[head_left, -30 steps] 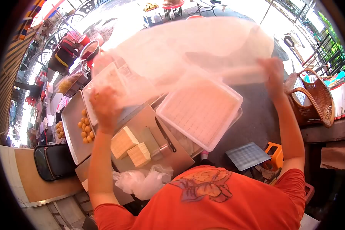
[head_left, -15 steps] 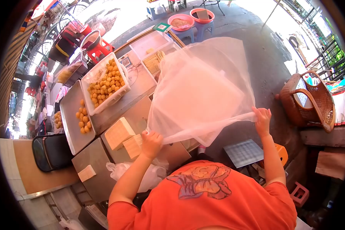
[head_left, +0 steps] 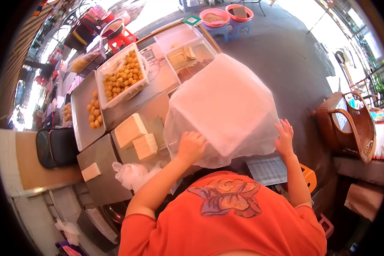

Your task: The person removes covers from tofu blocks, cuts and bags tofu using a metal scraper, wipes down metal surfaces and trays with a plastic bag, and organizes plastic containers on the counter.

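A thin, see-through white cloth (head_left: 181, 123) lies draped over a square, pale, box-like thing (head_left: 222, 100), its loose edges hanging around the sides. My left hand (head_left: 193, 147) is closed at the near left edge, fingers curled on the cloth. Beside the right edge, my right hand (head_left: 284, 135) has its fingers spread, with nothing gripped. Two blocks of what looks like tofu, a larger block (head_left: 130, 130) and a smaller block (head_left: 145, 146), sit on the metal surface to the left of my left hand. What lies under the cloth is partly veiled.
A white basket (head_left: 144, 80) of round golden balls stands at the back left, beside a metal tray (head_left: 79, 106) with more balls. Nearer are a small pale slab (head_left: 91, 171) and a crumpled plastic bag (head_left: 134, 175). To the right is a brown wicker basket (head_left: 328, 123).
The cloth, held up and stretched between both hands before, has come down over the square thing. My right hand has let go and opened. My left hand has moved right.
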Motion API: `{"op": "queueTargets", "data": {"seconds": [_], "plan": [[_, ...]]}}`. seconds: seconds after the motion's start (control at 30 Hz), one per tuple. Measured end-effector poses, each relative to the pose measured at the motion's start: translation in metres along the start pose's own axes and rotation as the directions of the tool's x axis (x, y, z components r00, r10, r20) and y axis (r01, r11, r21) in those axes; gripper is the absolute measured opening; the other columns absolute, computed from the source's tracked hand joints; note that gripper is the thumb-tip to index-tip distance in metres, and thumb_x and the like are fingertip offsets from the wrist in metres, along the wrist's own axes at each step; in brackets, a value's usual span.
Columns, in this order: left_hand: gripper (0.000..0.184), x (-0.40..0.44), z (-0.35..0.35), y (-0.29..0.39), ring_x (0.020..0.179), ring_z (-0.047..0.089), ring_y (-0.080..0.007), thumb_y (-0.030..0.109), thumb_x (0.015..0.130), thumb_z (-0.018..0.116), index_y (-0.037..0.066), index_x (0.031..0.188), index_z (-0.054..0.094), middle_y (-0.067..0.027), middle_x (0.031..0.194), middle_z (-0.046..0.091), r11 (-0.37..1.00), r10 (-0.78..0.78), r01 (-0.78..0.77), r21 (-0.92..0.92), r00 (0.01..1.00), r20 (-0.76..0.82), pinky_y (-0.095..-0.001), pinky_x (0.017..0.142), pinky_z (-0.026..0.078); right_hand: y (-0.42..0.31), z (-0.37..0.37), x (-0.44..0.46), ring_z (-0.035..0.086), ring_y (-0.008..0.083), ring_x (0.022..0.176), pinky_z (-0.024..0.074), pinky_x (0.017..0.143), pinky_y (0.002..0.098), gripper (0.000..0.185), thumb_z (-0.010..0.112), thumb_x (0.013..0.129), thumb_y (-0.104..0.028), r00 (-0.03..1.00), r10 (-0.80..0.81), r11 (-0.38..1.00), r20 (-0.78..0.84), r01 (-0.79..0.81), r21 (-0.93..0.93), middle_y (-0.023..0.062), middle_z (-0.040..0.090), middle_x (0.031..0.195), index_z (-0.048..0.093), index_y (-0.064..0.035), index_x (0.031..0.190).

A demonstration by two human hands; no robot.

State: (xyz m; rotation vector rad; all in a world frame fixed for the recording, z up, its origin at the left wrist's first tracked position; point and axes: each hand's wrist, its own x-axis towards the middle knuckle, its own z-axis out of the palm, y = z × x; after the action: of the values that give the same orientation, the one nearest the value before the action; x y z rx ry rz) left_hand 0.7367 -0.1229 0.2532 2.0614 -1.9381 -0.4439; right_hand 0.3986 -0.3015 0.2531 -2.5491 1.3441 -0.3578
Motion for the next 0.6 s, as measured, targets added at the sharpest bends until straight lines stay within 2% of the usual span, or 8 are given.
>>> {"op": "queueTargets", "data": {"seconds": [0.1,0.17,0.27,0.33,0.37,0.47,0.53,0.6], "plan": [[0.042,0.039,0.025,0.018,0.116,0.044,-0.0295,0.038,0.082,0.053,0.008,0.111,0.057,-0.0144,0.117,0.053,0.993,-0.052,0.046,0.109,0.997,0.057,-0.0535,0.098,0.023,-0.038,0.018,0.037,0.034,0.0303,0.124,0.0163,0.103,0.0545,0.033,0.061,0.074,-0.012,0.991,-0.129,0.986,0.021,0.126,0.108,0.0107,0.046,0.123,0.059,-0.0125,0.106],[0.056,0.054,0.041,0.020,0.127,0.030,-0.0353,0.047,0.083,0.048,0.008,0.124,0.048,-0.0165,0.131,0.041,0.931,-0.273,0.186,0.315,0.925,0.262,-0.0579,0.104,0.008,-0.055,0.036,0.057,0.035,0.0294,0.124,0.0157,0.103,0.0544,0.026,0.061,0.076,-0.015,0.972,-0.193,0.981,0.134,0.190,0.035,0.0106,0.048,0.121,0.061,-0.0113,0.102],[0.062,0.063,0.060,0.012,0.128,0.026,-0.0377,0.051,0.082,0.047,0.009,0.127,0.045,-0.0162,0.132,0.039,0.895,-0.347,0.225,0.385,0.893,0.285,-0.0608,0.103,0.001,-0.060,0.059,0.077,0.038,0.0282,0.121,0.0148,0.104,0.0541,0.021,0.060,0.078,-0.018,0.857,-0.031,0.984,0.514,0.117,-0.136,0.0112,0.051,0.117,0.062,-0.0095,0.098],[0.059,0.066,0.041,0.016,0.128,0.027,-0.0363,0.047,0.081,0.051,0.010,0.127,0.045,-0.0159,0.131,0.040,0.910,-0.357,0.223,0.350,0.849,0.388,-0.0609,0.103,0.002,-0.075,0.055,0.084,0.039,0.0269,0.120,0.0153,0.104,0.0537,0.023,0.059,0.080,-0.020,0.851,0.026,0.976,0.525,0.091,-0.196,0.0093,0.051,0.119,0.061,-0.0112,0.101],[0.057,0.060,0.039,0.011,0.127,0.028,-0.0351,0.044,0.080,0.053,0.010,0.125,0.046,-0.0157,0.130,0.041,0.940,-0.286,0.208,0.270,0.912,0.295,-0.0605,0.103,0.002,-0.081,0.054,0.087,0.039,0.0262,0.119,0.0156,0.104,0.0535,0.024,0.058,0.080,-0.022,0.849,0.060,0.970,0.525,0.074,-0.231,0.0084,0.051,0.120,0.061,-0.0121,0.103],[0.050,0.034,0.027,-0.001,0.126,0.031,-0.0313,0.034,0.076,0.060,0.010,0.119,0.049,-0.0147,0.126,0.044,0.986,-0.156,0.160,0.045,0.984,-0.083,-0.0591,0.103,0.005,-0.095,0.060,0.085,0.044,0.0284,0.114,0.0254,0.100,0.0504,0.025,0.059,0.080,-0.017,0.978,-0.090,0.995,0.186,0.083,0.048,0.0134,0.052,0.113,0.059,-0.0068,0.103],[0.046,0.003,0.006,-0.017,0.124,0.034,-0.0290,0.028,0.074,0.064,0.010,0.114,0.051,-0.0139,0.122,0.046,0.983,-0.185,0.161,-0.093,0.906,-0.381,-0.0577,0.103,0.009,-0.109,0.074,0.090,0.047,0.0294,0.110,0.0328,0.096,0.0434,0.025,0.058,0.081,-0.014,0.980,-0.175,0.925,0.096,0.130,0.357,0.0131,0.053,0.112,0.058,-0.0063,0.105],[0.045,-0.030,-0.021,-0.051,0.119,0.039,-0.0287,0.023,0.073,0.064,0.008,0.113,0.050,-0.0128,0.120,0.048,0.944,-0.325,0.282,-0.170,0.709,-0.626,-0.0510,0.100,0.021,-0.133,0.082,0.095,0.049,0.0295,0.107,0.0383,0.091,0.0370,0.025,0.057,0.082,-0.012,0.971,-0.233,0.833,0.048,0.173,0.526,0.0130,0.053,0.112,0.057,-0.0053,0.107]]}}
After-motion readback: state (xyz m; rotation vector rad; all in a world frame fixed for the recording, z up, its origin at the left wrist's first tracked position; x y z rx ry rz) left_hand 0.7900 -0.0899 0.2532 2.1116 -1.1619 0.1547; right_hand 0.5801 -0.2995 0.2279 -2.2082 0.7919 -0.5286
